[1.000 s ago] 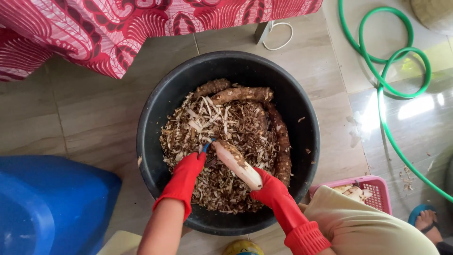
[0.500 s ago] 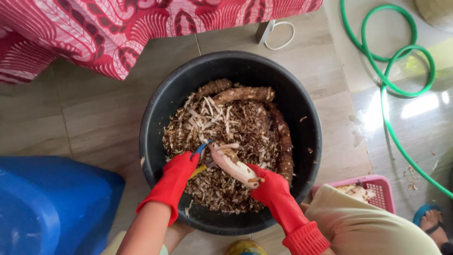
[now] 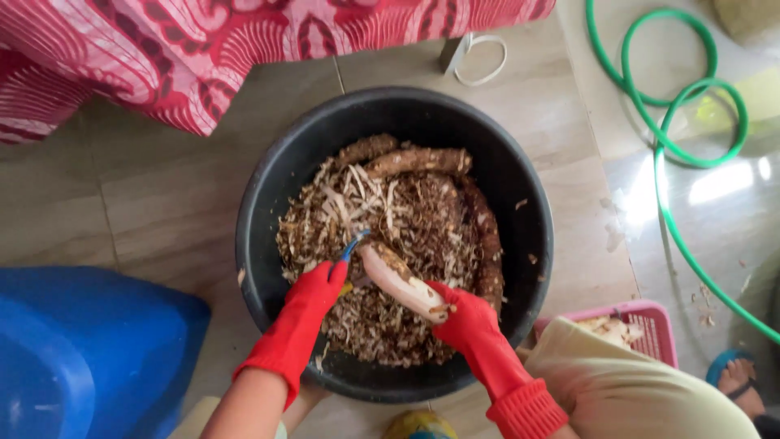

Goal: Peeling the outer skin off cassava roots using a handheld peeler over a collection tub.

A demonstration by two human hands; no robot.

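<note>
Both my hands wear red rubber gloves and work over a large black tub point(image 3: 520, 195) filled with brown and white peelings point(image 3: 406, 219). My right hand point(image 3: 463, 313) grips the lower end of a partly peeled root point(image 3: 394, 276), pale where the skin is off. My left hand point(image 3: 317, 289) holds a blue-handled peeler point(image 3: 351, 248) against the upper end of that root. Several unpeeled brown roots point(image 3: 418, 160) lie along the far and right sides of the tub.
A blue plastic container point(image 3: 81, 358) stands at the lower left. A pink basket point(image 3: 642, 321) sits at the lower right, beside my knee. A green hose point(image 3: 674, 97) coils on the wet floor at the right. Red patterned cloth point(image 3: 187, 49) hangs at the top.
My left hand with the peeler has drawn slightly along the root, which has shifted a little. The view has drifted slightly.
</note>
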